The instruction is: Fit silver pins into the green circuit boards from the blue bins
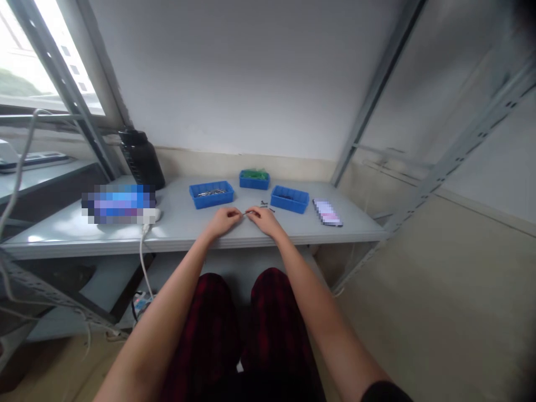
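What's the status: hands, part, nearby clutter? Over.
Right hand pinching small dark slender part. Left hand at its other end, grip unclear. Closest clutter: loose dark pieces just beyond right hand, beside rightmost blue bin.

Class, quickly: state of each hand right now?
Left hand: pinched inward; whether it grips anything cannot be told.
Right hand: closed on a thin, dark, rod-like piece.

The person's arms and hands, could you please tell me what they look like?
The left hand and right hand are ungloved. The left arm and right arm show bare forearms, without watch or cables; a black sleeve covers the right arm at the bottom edge.
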A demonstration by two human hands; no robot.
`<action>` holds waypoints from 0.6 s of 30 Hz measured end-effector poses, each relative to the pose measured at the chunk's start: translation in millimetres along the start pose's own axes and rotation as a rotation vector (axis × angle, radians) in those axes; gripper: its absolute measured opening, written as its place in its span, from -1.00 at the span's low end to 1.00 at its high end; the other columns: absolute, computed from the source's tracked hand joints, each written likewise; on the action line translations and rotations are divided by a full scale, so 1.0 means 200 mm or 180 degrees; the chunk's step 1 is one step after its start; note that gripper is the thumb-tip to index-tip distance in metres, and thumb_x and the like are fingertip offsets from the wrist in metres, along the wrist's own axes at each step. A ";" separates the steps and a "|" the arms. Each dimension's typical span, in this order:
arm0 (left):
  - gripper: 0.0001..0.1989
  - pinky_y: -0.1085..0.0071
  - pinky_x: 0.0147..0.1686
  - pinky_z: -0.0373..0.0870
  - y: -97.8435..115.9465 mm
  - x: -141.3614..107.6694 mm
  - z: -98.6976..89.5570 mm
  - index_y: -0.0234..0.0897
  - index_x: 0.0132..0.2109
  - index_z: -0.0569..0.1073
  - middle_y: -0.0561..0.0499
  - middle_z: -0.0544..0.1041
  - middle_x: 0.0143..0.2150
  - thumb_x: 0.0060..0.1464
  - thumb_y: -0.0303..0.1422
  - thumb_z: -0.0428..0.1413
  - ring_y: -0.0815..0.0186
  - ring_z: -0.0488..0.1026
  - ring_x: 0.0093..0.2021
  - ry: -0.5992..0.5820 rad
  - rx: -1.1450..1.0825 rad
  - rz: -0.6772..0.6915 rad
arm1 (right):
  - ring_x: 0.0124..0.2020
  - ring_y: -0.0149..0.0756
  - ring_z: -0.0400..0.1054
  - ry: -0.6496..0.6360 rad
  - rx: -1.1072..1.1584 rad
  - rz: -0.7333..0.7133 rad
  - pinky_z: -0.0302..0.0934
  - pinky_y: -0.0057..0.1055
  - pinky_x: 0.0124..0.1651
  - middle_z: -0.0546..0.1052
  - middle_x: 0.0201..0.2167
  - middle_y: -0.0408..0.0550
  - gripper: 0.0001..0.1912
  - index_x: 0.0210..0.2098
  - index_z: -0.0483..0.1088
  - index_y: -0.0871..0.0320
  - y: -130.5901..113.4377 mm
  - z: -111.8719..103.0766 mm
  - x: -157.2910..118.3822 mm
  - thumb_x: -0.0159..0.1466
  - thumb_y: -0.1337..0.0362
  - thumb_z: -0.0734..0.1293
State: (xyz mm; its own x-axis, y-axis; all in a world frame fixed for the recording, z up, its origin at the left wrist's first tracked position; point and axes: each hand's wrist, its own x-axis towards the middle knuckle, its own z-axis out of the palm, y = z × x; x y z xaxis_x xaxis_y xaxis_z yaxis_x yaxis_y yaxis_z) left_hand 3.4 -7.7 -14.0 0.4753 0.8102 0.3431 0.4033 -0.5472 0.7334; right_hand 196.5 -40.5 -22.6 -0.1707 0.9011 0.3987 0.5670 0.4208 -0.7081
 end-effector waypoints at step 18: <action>-0.68 0.27 -0.10 0.36 0.00 0.00 0.00 -0.35 -0.25 0.55 -0.12 0.61 -0.26 0.05 -0.18 0.07 0.16 0.49 -0.22 0.0006 -0.0030 0.0032 | -0.24 -0.35 0.41 -0.0041 -0.0239 -0.0092 0.20 -0.42 -0.10 0.60 -0.23 -0.02 -0.78 -0.12 0.54 0.16 0.01 0.01 0.01 0.31 0.28 0.29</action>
State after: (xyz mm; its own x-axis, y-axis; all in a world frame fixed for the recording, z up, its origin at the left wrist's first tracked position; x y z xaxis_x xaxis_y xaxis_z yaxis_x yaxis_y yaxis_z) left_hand 3.3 -7.8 -14.3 0.4779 0.8050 0.3516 0.3910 -0.5534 0.7354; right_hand 196.4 -37.9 -24.9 -0.1979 0.8901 0.4105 0.6204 0.4380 -0.6506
